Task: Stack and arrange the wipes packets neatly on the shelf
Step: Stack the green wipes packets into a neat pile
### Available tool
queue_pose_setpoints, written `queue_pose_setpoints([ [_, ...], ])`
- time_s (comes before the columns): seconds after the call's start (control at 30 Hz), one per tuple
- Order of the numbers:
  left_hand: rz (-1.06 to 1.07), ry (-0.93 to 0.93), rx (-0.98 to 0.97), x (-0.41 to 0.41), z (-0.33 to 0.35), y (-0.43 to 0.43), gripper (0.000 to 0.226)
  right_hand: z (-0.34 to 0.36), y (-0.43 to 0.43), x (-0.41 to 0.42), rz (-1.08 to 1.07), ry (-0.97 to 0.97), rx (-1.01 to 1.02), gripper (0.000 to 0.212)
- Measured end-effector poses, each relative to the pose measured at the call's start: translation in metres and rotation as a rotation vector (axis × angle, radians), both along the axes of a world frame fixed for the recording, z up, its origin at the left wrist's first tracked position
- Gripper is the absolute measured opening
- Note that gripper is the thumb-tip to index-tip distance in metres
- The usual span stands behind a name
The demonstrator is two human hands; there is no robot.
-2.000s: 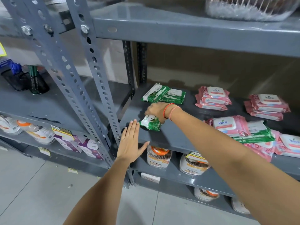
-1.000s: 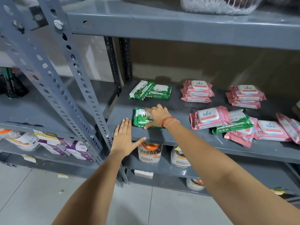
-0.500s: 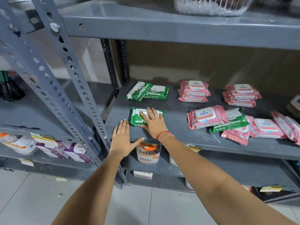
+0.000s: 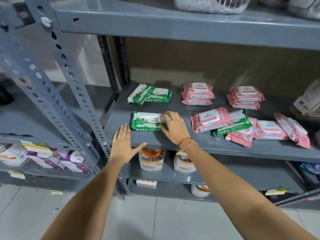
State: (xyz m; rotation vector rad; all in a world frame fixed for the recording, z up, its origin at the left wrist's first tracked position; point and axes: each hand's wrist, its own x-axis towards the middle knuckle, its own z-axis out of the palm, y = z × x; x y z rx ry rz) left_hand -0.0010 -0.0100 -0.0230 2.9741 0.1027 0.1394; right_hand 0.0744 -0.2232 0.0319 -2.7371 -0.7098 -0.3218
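Green wipes packet (image 4: 147, 122) now lies flat near the shelf (image 4: 225, 147) front edge, my right hand (image 4: 173, 126) loosely closed on its right end after setting it down, left hand (image 4: 123, 144) open, empty, bracing that edge.

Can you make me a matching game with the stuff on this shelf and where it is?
Things:
1. right hand
2. left hand
3. jars
4. clear basket

Places:
A. on the top shelf
B. flat on the shelf's front edge
C. one shelf below the wipes
D. on the front green packet

Pairs: 1-D, 2-B, 3-C, 4-A
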Motion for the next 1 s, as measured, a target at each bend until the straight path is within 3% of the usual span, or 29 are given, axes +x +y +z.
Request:
queue_pose_setpoints([
  [0.27, -0.033, -0.033, 0.031, -0.002, -0.004, -0.009, 0.111, 0.038, -0.102, 0.011, -0.269, -0.047, 0.084, 0.045],
  [0.43, -0.021, -0.033, 0.075, -0.002, -0.006, -0.011, 0.112, 0.061, -0.176, 0.026, -0.34, 0.164, -0.052, 0.09],
  [0.57, -0.021, -0.049, 0.048, -0.001, -0.006, -0.011, 0.111, 0.068, -0.21, 0.038, -0.325, 0.336, -0.383, 0.121],
  [0.67, -0.019, -0.056, 0.044, -0.002, -0.008, -0.012, 0.11, 0.067, -0.217, 0.043, -0.3, 0.373, -0.522, 0.119],
  [1.0, -0.044, -0.068, 0.019, -0.002, -0.008, -0.014, 0.113, 0.078, -0.216, 0.042, -0.372, 0.337, -0.689, 0.096],
])
